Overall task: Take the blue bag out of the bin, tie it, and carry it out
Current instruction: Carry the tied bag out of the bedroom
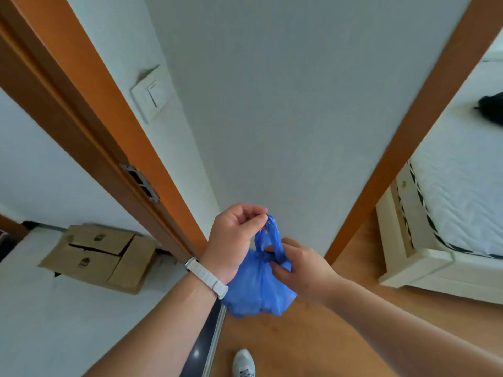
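Pinching the top of a thin handle, the left hand pulls it up, while the right hand squeezes the neck of the blue bag, which hangs in the air above the wood floor. If the 2 handles slip free, the knot may open and trash could spill. The cardboard box has small marks, too blurry to read.
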Available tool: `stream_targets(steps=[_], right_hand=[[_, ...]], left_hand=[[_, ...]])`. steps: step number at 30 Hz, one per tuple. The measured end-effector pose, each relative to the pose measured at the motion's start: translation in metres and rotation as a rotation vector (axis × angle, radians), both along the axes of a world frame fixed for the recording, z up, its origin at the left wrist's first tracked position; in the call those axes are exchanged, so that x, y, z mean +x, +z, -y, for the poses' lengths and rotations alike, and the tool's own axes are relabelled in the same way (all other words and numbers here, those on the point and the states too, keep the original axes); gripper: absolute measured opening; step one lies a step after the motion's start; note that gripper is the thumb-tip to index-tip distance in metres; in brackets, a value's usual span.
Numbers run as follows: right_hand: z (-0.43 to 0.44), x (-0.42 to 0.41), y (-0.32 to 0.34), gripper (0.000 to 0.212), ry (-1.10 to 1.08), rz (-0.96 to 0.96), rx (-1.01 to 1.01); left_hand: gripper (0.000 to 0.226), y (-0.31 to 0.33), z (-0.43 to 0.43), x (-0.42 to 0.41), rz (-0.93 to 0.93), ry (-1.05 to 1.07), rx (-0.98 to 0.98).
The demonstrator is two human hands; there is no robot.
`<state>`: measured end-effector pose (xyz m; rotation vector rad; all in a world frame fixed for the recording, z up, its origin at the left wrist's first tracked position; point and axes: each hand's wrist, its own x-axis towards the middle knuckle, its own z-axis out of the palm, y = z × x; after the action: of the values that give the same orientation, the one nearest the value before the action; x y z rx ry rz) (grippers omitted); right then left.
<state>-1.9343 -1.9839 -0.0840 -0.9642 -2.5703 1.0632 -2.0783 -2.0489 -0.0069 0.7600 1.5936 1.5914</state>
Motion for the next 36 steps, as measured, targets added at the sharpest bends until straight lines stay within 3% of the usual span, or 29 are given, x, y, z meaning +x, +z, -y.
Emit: stream_targets(steps=[7, 12, 17, 18, 22, 24, 26, 27, 32, 36], right_hand=[[-0.033, -0.065, -0.033, 0.046, -0.137, 0.076, 0.030], [-0.060, -0.085, -0.079, 0.035, -0.141, 0.080, 0.051], [-0.085, -0.085, -0.194, 0.043, -0.181, 0.098, -0.011], [-0.085, -0.084, -0.193, 0.042, -0.185, 0.090, 0.023], [-0.112, -0.082, -0.305, 0.022, -0.196, 0.050, 0.036], [-0.123, -0.083, -0.340, 0.019, -0.184, 0.020, 0.037], [-0.129, -0.078, -0.415, 0.017, -0.216, 0.031, 0.000], [-0.133, -0.080, -0.417, 0.016, -0.194, 0.038, 0.000], [-0.141, -0.065, -0.534, 0.015, -0.251, 0.178, -0.068], [-0.153, -0.060, -0.575, 0.019, -0.260, 0.293, -0.078]], left_hand=[[0.024, -0.042, -0.056, -0.076, 0.078, -0.147, -0.031], [0.021, -0.087, -0.089, -0.097, 0.160, -0.203, -0.066], [0.024, -0.195, -0.116, -0.097, 0.229, -0.281, -0.190], [0.024, -0.196, -0.116, -0.097, 0.235, -0.287, -0.183], [0.017, -0.303, -0.147, -0.100, 0.220, -0.226, -0.227], [0.013, -0.340, -0.161, -0.104, 0.222, -0.214, -0.224], [0.011, -0.412, -0.171, -0.098, 0.227, -0.210, -0.298], [0.011, -0.417, -0.176, -0.100, 0.216, -0.216, -0.292], [0.013, -0.540, -0.190, -0.087, 0.163, -0.271, -0.436], [0.023, -0.593, -0.201, -0.082, 0.130, -0.305, -0.488]])
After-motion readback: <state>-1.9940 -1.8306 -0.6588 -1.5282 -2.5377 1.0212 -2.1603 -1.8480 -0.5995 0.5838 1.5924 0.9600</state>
